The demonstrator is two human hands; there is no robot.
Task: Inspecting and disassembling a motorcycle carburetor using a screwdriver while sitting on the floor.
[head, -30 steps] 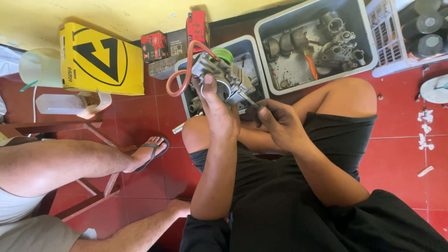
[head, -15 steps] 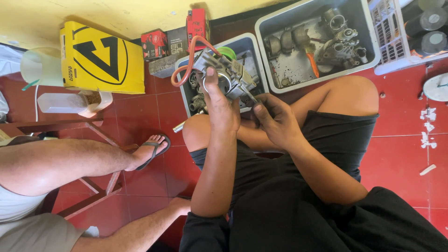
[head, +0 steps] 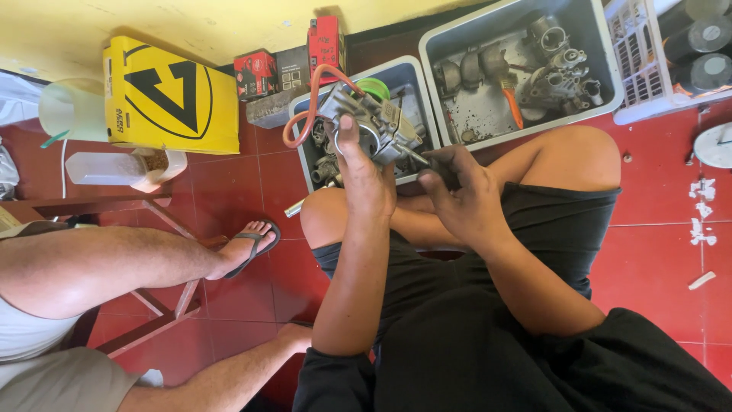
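Observation:
My left hand [head: 364, 174] grips a grey metal carburetor [head: 375, 122] from below, thumb up against its body, above my knees. An orange hose [head: 309, 107] loops off its left side. My right hand [head: 457, 194] is closed on a thin dark tool [head: 428, 161] whose tip touches the carburetor's right side. I sit on the red tiled floor in black shorts.
A grey tray [head: 415, 76] of small parts lies just behind the carburetor, and a larger grey tray [head: 610, 46] of carburetor bodies is to its right. A yellow box [head: 171, 99], red boxes [head: 326, 42] and a plastic jug [head: 72, 111] stand at the wall. Another person's leg [head: 122, 263] and arm [head: 229, 374] are at left.
The carburetor and both hands have shifted slightly; my left thumb now sits higher on its body. The tool stays at its right side.

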